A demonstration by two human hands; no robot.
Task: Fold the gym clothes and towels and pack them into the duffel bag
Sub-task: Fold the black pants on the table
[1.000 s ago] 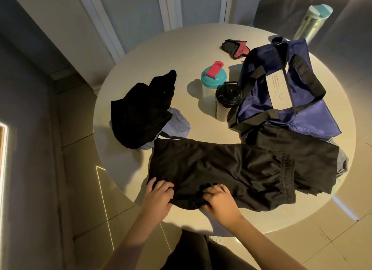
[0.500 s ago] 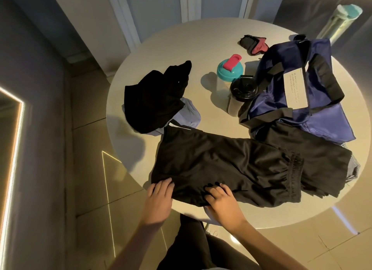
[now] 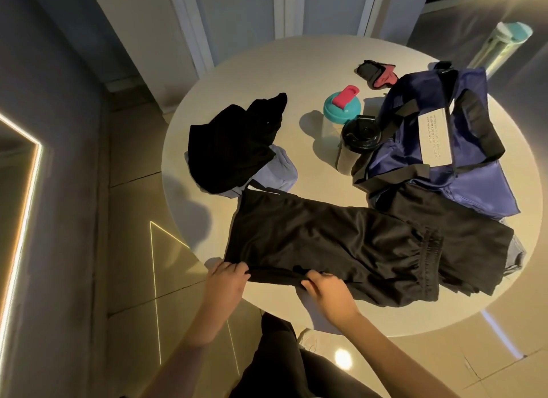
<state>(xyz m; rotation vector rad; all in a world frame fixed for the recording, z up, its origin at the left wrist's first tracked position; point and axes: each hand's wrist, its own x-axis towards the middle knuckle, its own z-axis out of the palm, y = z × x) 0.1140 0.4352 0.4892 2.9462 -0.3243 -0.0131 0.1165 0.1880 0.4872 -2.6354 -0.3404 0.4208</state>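
A pair of black shorts (image 3: 341,243) lies flat across the near part of the round table (image 3: 296,80), waistband to the right. My left hand (image 3: 226,282) pinches the near left corner of its hem. My right hand (image 3: 326,288) grips the same near edge further right, and the hem is bunched between them. A navy duffel bag (image 3: 439,148) with black straps sits at the right. A crumpled black garment (image 3: 234,148) rests on a lavender cloth (image 3: 278,172) at the left.
A teal-lidded shaker (image 3: 341,110) and a black-lidded bottle (image 3: 358,139) stand mid-table beside the bag. Black and pink gloves (image 3: 376,72) lie at the back. A pale bottle (image 3: 501,44) stands behind the bag. A grey cloth (image 3: 516,249) peeks out under the shorts at the right.
Both hands went from lying flat on the shorts to pinching the near hem and gathering it. The camera view shifted so the table sits further right.
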